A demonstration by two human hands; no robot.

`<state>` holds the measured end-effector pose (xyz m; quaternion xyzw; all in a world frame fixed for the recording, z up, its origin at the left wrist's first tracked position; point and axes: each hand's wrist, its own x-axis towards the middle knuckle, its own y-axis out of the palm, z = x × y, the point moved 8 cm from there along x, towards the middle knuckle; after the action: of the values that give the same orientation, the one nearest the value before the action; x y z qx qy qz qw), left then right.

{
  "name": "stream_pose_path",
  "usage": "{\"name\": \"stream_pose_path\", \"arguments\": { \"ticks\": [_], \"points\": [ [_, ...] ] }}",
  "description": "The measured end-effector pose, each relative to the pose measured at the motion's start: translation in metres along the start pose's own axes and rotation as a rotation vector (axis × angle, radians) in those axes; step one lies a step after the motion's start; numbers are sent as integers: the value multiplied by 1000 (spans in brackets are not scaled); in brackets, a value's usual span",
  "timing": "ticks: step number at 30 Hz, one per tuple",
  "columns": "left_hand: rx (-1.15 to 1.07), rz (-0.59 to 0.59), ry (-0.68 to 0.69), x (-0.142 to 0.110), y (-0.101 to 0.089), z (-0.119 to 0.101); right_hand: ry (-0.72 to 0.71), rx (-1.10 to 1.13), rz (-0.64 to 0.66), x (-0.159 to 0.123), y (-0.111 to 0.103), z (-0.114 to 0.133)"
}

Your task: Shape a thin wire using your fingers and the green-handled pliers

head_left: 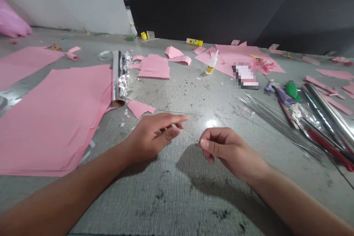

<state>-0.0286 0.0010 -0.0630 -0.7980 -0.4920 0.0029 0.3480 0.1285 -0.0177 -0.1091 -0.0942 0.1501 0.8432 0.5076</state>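
- between the 2 hands, just above the worktop (166,210), a thin strand (190,135) spans a short gap.
- the right hand (232,153) pinches its near end between thumb and forefinger; the left hand (149,134) has its fingers loosely extended at the other end, and whether it grips is hard to tell.
- so fine a strand likely bends easily: a light pinch close to the working point, with the right wrist steady, should limit kinks and slipping.
- just beyond the fingers, a long wire (193,115) lies across the grey, stained surface, with a wire bundle (279,122) to the right.
- farther out sit a foil roll (117,81), stacked pink sheets (55,118) and a glue bottle (210,69).
- at the back, a pale wall (63,0) meets a dark panel (207,3).
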Motion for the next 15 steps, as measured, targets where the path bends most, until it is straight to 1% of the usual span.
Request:
{"name": "stream_pose_path", "arguments": {
  "ticks": [2,3,4,6,8,10,12,15],
  "points": [
    [-275,-17,-276,-4,5,23,-152,-201,-101,-2,-7,14],
    [-393,-4,-365,-6,9,28,-202,-298,-142,-4,-8,19],
    [-485,16,-424,-8,14,30,-249,-389,-178,-6,-9,24],
    [-593,73,-501,-10,22,30,-357,-558,-212,-10,-5,33],
    [-656,119,-556,-12,28,28,-471,-704,-207,-13,3,38],
    [-672,144,-578,-13,31,27,-561,-788,-191,-15,9,41],
    [-615,154,-550,-12,29,26,-612,-827,-202,-17,11,42],
    [-487,173,-470,-9,25,23,-654,-855,-235,-20,11,44]
  ]
}}
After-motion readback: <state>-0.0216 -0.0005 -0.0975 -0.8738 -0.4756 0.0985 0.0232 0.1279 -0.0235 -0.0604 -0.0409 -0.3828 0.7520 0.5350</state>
